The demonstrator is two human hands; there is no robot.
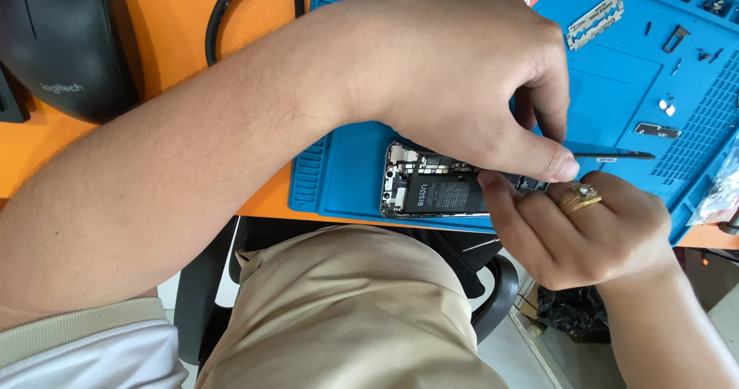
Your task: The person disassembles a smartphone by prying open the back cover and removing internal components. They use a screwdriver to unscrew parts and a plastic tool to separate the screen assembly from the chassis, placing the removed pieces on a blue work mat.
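Two hands working in the head view: your left hand [462, 81] is pinching a thin black tool [616, 155] over the opened phone [439, 192] on the blue mat [346, 173], your ringed right hand [585, 231] is gripping the phone's edge.

Bright, even daylight fills the scene, and the orange bench [169, 42] and blue mat [616, 88] look saturated. Shadows are soft, lying under the forearm [192, 165]. Focus is sharp mid-frame, with slight wide-angle stretch at the edges.
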